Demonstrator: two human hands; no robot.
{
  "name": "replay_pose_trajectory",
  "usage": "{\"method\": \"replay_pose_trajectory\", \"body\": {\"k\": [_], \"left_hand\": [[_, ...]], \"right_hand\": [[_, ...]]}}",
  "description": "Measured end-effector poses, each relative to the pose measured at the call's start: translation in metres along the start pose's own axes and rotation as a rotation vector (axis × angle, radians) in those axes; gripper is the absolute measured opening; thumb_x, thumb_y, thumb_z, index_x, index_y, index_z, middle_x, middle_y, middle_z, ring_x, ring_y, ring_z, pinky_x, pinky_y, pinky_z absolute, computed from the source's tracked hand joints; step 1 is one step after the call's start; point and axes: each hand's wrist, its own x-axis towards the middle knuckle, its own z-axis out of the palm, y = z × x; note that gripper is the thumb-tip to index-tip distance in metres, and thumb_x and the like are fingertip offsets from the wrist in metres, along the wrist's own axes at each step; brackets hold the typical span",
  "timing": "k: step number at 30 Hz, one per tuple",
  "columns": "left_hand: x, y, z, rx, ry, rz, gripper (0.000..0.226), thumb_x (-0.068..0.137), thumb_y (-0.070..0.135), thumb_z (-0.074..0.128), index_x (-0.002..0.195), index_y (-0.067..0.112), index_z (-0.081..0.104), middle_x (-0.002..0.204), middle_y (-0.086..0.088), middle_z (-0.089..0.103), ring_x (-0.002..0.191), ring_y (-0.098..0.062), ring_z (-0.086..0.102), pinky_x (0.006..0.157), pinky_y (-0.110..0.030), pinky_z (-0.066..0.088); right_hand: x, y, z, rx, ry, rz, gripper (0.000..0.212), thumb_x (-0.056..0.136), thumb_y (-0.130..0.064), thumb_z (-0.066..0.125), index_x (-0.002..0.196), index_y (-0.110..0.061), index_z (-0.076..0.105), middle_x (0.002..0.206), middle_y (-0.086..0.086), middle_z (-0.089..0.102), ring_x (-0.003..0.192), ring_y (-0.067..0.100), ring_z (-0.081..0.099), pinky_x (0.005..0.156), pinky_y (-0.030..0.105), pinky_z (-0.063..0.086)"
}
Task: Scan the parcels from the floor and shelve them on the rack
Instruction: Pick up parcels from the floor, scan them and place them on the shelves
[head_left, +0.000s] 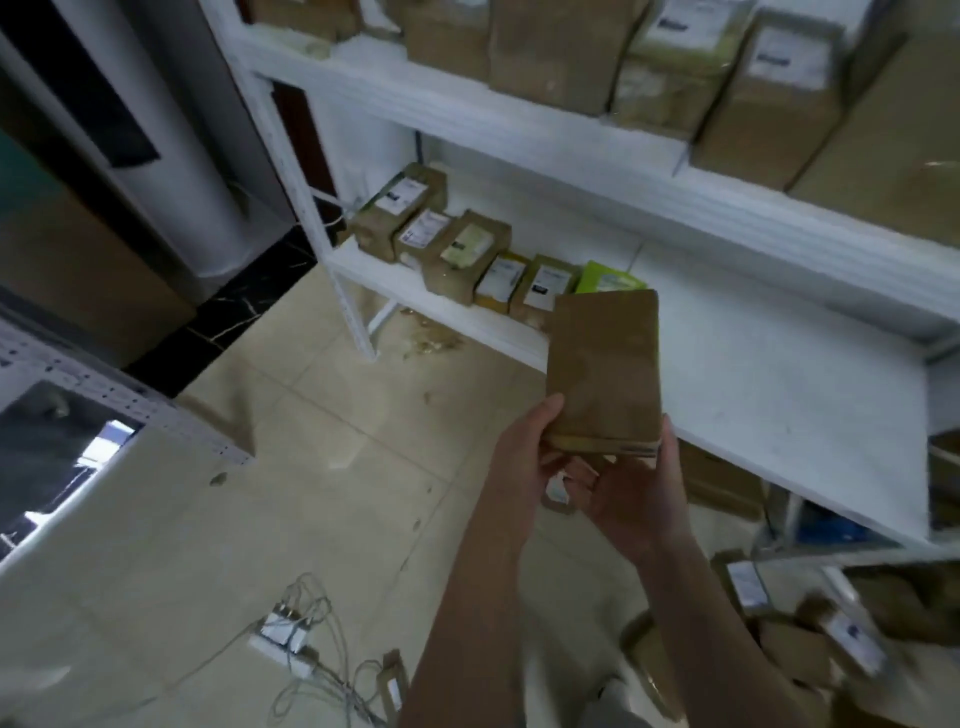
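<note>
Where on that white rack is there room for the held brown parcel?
The lower shelf is bare from the green parcel rightward to its end; the brown parcel could go there. Its left part holds a tight row of parcels, and the upper shelf is packed with boxes.

Below and to the left of the grip (634, 499), a white power strip (283, 642) lies on beige tiles (337, 441), with plugs in it and grey cables (332, 675) looping off toward the lower edge. Above and left of the grip, brownish stains (431, 343) mark the tiles. Farther left, a black strip with white veining (234, 317) runs diagonally. Beyond it, well up and left of the grip, stands a white rounded tower unit (208, 197) with a dark front panel (104, 104). At the far left, a white perforated metal rail (104, 395) slants across.
</note>
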Motion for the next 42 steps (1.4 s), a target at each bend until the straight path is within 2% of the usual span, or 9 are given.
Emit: {"method": "replay_pose_trajectory", "body": {"k": [3, 6, 11, 17, 22, 28, 32, 35, 42], "left_hand": [[-0.016, -0.003, 0.036, 0.166, 0.015, 0.124, 0.009, 0.091, 0.022, 0.068, 0.099, 0.017, 0.071, 0.088, 0.003, 0.076, 0.077, -0.008, 0.072, 0.075, -0.03, 0.059], [-0.021, -0.009, 0.069, 0.29, 0.025, 0.251, 0.036, 0.087, 0.01, 0.073, 0.122, 0.013, 0.066, 0.109, -0.002, 0.074, 0.09, -0.011, 0.072, 0.076, -0.028, 0.059], [-0.042, -0.056, 0.145, 0.399, 0.08, 0.44, 0.063, 0.078, -0.005, 0.079, 0.133, 0.011, 0.053, 0.114, 0.003, 0.065, 0.088, 0.004, 0.068, 0.072, -0.016, 0.055], [-0.079, -0.126, 0.231, 0.655, -0.115, 0.617, 0.081, 0.063, 0.005, 0.091, 0.132, 0.016, 0.051, 0.119, 0.008, 0.061, 0.102, 0.008, 0.061, 0.08, -0.014, 0.053], [-0.107, -0.145, 0.282, 0.872, -0.308, 0.813, 0.085, 0.053, 0.04, 0.083, 0.13, 0.024, 0.05, 0.123, 0.014, 0.06, 0.114, -0.007, 0.059, 0.087, -0.027, 0.055], [-0.124, -0.171, 0.322, 1.01, -0.379, 1.059, 0.082, 0.057, 0.034, 0.084, 0.129, 0.019, 0.049, 0.12, 0.006, 0.057, 0.111, -0.019, 0.058, 0.081, -0.035, 0.058], [-0.133, -0.188, 0.341, 0.972, -0.542, 0.936, 0.079, 0.062, 0.041, 0.084, 0.128, 0.016, 0.048, 0.121, 0.003, 0.058, 0.112, -0.011, 0.059, 0.076, -0.016, 0.054], [-0.134, -0.189, 0.352, 0.802, -0.655, 0.59, 0.075, 0.067, 0.054, 0.069, 0.126, 0.012, 0.052, 0.119, -0.004, 0.064, 0.1, 0.001, 0.066, 0.07, -0.013, 0.053], [-0.113, -0.207, 0.357, 0.794, -0.788, 0.02, 0.087, 0.061, 0.06, 0.068, 0.134, 0.013, 0.058, 0.115, -0.008, 0.074, 0.108, -0.031, 0.069, 0.098, -0.054, 0.053]], "right_hand": [[-0.028, -0.035, -0.028, -0.179, 0.073, -0.056, 0.041, 0.093, -0.045, 0.05, 0.091, -0.016, 0.079, 0.094, 0.011, 0.07, 0.08, 0.029, 0.063, 0.072, 0.04, 0.055], [-0.053, -0.071, -0.063, -0.344, 0.154, -0.12, 0.028, 0.102, -0.02, 0.045, 0.099, -0.014, 0.072, 0.101, 0.012, 0.074, 0.089, 0.032, 0.067, 0.087, 0.048, 0.053], [-0.103, -0.131, -0.123, -0.363, 0.23, -0.198, 0.025, 0.101, -0.026, 0.049, 0.107, -0.016, 0.07, 0.111, 0.011, 0.074, 0.091, 0.026, 0.072, 0.088, 0.044, 0.054], [-0.176, -0.191, -0.187, -0.173, 0.288, -0.35, 0.045, 0.099, -0.042, 0.048, 0.125, -0.008, 0.061, 0.104, 0.01, 0.069, 0.09, 0.029, 0.063, 0.093, 0.047, 0.05], [-0.231, -0.226, -0.229, -0.128, 0.306, -0.493, 0.053, 0.097, -0.052, 0.048, 0.128, -0.011, 0.061, 0.101, 0.003, 0.073, 0.088, 0.021, 0.068, 0.089, 0.046, 0.053], [-0.269, -0.24, -0.251, -0.078, 0.39, -0.603, 0.044, 0.076, -0.052, 0.072, 0.107, -0.022, 0.069, 0.099, -0.002, 0.075, 0.093, 0.018, 0.07, 0.076, 0.033, 0.054], [-0.281, -0.232, -0.263, 0.025, 0.519, -0.655, 0.068, 0.063, -0.047, 0.078, 0.117, -0.01, 0.062, 0.097, 0.002, 0.076, 0.094, 0.023, 0.071, 0.078, 0.033, 0.055], [-0.293, -0.226, -0.272, 0.051, 0.62, -0.7, 0.095, 0.052, -0.054, 0.081, 0.129, -0.004, 0.056, 0.112, 0.011, 0.073, 0.103, 0.029, 0.07, 0.079, 0.034, 0.054], [-0.321, -0.211, -0.281, 0.061, 0.684, -0.76, 0.091, 0.054, -0.049, 0.083, 0.129, -0.006, 0.054, 0.111, 0.012, 0.074, 0.108, 0.032, 0.069, 0.098, 0.05, 0.052]]}}
